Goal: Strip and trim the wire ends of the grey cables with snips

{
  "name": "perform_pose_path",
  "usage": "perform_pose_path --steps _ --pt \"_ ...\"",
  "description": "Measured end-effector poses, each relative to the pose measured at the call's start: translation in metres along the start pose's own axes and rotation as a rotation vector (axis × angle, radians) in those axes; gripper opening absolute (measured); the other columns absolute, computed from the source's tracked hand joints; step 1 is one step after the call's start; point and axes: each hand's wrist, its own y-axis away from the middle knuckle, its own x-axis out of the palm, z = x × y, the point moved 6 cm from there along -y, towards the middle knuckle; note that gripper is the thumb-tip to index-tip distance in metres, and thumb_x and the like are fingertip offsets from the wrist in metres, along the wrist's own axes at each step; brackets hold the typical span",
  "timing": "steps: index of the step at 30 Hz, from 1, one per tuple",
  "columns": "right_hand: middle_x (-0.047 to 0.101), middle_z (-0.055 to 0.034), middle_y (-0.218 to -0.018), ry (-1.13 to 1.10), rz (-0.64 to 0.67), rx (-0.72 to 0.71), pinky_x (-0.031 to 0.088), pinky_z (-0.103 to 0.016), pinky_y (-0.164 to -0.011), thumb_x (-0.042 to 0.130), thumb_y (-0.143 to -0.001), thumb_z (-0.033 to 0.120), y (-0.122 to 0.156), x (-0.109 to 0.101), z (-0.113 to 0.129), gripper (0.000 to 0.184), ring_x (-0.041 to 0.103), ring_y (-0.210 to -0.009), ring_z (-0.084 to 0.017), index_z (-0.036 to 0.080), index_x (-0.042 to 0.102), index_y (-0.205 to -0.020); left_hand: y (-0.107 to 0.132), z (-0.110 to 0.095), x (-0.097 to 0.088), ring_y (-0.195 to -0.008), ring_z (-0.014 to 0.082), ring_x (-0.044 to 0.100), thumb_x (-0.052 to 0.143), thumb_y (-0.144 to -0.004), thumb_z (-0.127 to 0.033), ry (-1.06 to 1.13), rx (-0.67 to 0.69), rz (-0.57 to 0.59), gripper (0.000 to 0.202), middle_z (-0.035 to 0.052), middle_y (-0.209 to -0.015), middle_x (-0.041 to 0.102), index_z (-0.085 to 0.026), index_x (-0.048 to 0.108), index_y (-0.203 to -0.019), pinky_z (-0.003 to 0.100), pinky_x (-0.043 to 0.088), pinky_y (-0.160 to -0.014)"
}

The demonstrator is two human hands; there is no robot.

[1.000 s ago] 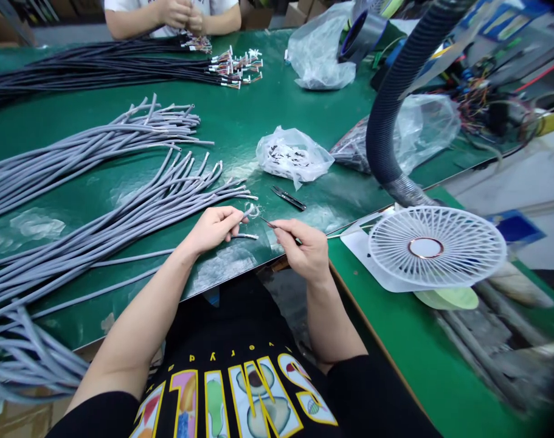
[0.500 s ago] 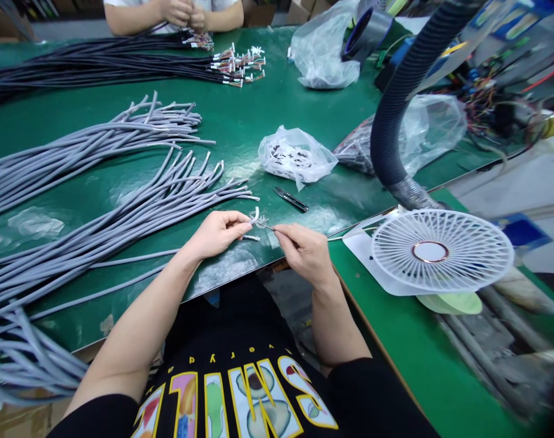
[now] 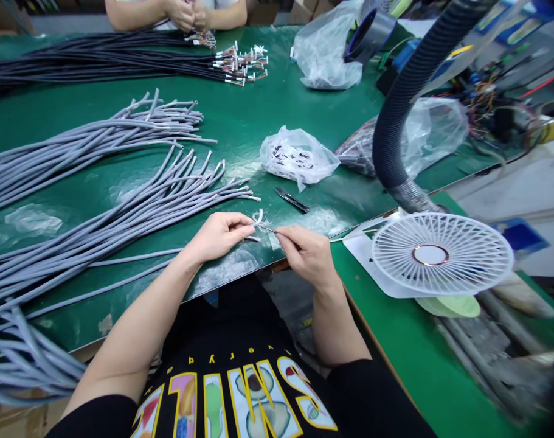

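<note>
My left hand (image 3: 222, 236) is closed, pinching a grey cable near its stripped end (image 3: 259, 218), where fine wire strands fan out and a white piece curls up. My right hand (image 3: 306, 250) is closed around a thin pointed tool (image 3: 270, 230); its handle is hidden in the fingers, so its exact kind does not show. The tool's tip touches or lies very close to the loose strands. Just beyond both hands, a pair of thread snips (image 3: 292, 199) lies on the green table (image 3: 240, 125). Grey cables (image 3: 135, 213) spread in a bundle on the left.
Behind the snips sits a plastic bag of small black-and-white parts (image 3: 298, 157). A black flexible hose (image 3: 388, 134) arches down on the right above a white fan (image 3: 441, 254). Black cables with connectors (image 3: 167, 64) lie at the back, near another person's hands (image 3: 188, 13).
Both hands stay nearly in place, and the strands and white piece at the cable end have shifted slightly. The whole view has moved a little.
</note>
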Motion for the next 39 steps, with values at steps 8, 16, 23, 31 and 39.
perform_pose_path --steps 8,16,23,31,39 --pt "0.073 -0.0054 -0.08 -0.009 0.014 -0.006 0.052 -0.027 -0.065 0.052 -0.091 0.021 -0.001 0.0 0.0 0.02 0.067 -0.07 -0.015 0.018 0.072 -0.094 0.001 -0.002 0.0 -0.063 0.011 0.054 0.062 -0.08 -0.036 -0.016 0.021 0.003 0.028 0.0032 -0.074 0.068 -0.012 0.073 -0.09 0.023 0.043 -0.061" --pt "0.075 -0.0051 -0.082 -0.202 0.011 0.009 0.054 -0.026 -0.066 0.055 -0.088 0.019 -0.006 0.003 -0.008 0.018 0.069 -0.07 -0.015 0.019 0.073 -0.089 0.003 -0.005 0.0 -0.06 0.0097 0.05 0.062 -0.08 -0.035 -0.008 0.007 0.043 0.027 0.002 -0.072 0.066 -0.012 0.074 -0.09 0.022 0.04 -0.057" --pt "0.076 -0.0058 -0.082 -0.348 0.016 0.027 0.055 -0.025 -0.065 0.058 -0.086 0.02 -0.007 0.012 -0.018 0.016 0.071 -0.07 -0.015 0.018 0.074 -0.084 0.004 -0.005 -0.002 -0.057 0.0085 0.044 0.064 -0.079 -0.036 0.0 -0.005 0.062 0.029 -0.0005 -0.063 0.057 -0.011 0.073 -0.092 0.021 0.034 -0.055" --pt "0.074 -0.0051 -0.077 -0.494 0.084 0.029 0.052 -0.023 -0.061 0.058 -0.085 0.02 -0.012 0.025 -0.016 0.016 0.068 -0.066 -0.014 0.016 0.072 -0.08 0.005 -0.005 0.005 -0.055 0.0086 0.045 0.063 -0.08 -0.039 -0.046 -0.034 0.105 0.03 -0.0014 -0.06 0.055 -0.012 0.072 -0.088 0.021 0.034 -0.054" --pt "0.065 -0.0012 -0.06 -0.633 0.041 0.088 0.046 -0.023 -0.051 0.06 -0.084 0.027 -0.007 0.033 -0.023 0.017 0.056 -0.05 -0.011 0.017 0.073 -0.078 0.004 -0.005 0.004 -0.053 0.0075 0.043 0.063 -0.08 -0.033 0.0 0.033 0.039 0.024 -0.006 -0.06 0.049 -0.016 0.058 -0.096 0.02 0.032 -0.053"
